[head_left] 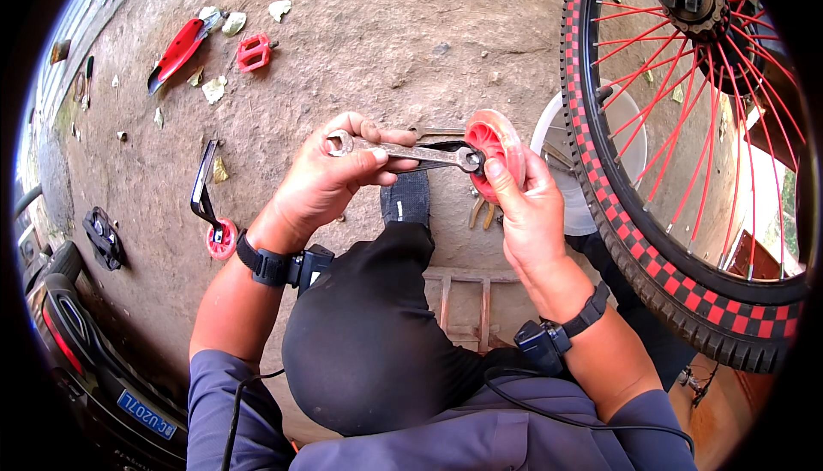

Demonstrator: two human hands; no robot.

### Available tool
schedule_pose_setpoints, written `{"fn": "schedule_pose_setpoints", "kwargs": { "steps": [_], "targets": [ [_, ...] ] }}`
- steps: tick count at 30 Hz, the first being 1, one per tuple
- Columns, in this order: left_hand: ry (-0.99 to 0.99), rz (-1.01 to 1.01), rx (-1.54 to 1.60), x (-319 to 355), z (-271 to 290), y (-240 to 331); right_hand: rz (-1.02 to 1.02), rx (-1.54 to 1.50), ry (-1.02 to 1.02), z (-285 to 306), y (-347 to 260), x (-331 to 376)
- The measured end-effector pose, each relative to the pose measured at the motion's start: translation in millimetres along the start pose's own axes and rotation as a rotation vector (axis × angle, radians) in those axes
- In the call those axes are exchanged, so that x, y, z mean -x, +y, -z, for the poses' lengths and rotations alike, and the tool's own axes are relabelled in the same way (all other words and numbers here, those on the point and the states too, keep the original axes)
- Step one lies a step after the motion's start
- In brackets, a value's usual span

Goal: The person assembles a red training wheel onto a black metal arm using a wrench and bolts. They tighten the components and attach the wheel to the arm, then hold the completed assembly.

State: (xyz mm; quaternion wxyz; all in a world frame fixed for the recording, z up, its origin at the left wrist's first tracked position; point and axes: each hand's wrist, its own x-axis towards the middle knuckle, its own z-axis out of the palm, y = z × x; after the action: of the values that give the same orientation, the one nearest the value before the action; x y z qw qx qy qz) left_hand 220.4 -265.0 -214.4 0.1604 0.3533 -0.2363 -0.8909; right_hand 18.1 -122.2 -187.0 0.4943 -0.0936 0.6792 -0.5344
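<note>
A combination wrench is pinched between the thumb and fingers of my left hand. The wrench's ring end sits at the dark nut in the middle of a small red training wheel. That wheel is gripped at its lower rim by my right hand, thumb on its near face. From the hub a black bracket runs left behind the wrench, and my left fingers partly hide it. Below the wheel, pliers with tan handles lie on the ground.
A large bicycle wheel with red spokes stands close on the right, before a whitish tub. To the left lie another training wheel, a red pedal and a red-and-black fender. A dark vehicle stands lower left.
</note>
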Motion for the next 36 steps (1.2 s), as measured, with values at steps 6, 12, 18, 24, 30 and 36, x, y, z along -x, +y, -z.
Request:
{"fn": "schedule_pose_setpoints", "kwargs": {
  "steps": [6, 12, 18, 24, 30, 36],
  "targets": [
    [0.008, 0.004, -0.004, -1.2, -1.2, 0.8, -0.006, -0.024, -0.002, 2.6, 2.2, -1.4],
    [0.005, -0.004, -0.067, 0.5, -2.5, 1.7, -0.003, -0.022, 0.009, 2.6, 3.9, -1.9],
    [0.004, -0.041, -0.152, 0.5, -10.7, 5.5, -0.001, -0.038, 0.005, 4.1, 3.6, -3.3],
    [-0.029, -0.081, -0.224, -0.8, -16.5, 8.6, 0.003, -0.03, 0.002, 6.0, 3.2, -2.6],
    [-0.085, -0.156, -0.378, 2.4, -29.9, 16.3, 0.008, -0.026, 0.003, 10.3, 3.9, -2.1],
    [-0.101, -0.18, -0.493, 4.5, -35.2, 18.6, 0.0, -0.055, 0.01, 7.9, -3.3, -0.3]
  ]
}}
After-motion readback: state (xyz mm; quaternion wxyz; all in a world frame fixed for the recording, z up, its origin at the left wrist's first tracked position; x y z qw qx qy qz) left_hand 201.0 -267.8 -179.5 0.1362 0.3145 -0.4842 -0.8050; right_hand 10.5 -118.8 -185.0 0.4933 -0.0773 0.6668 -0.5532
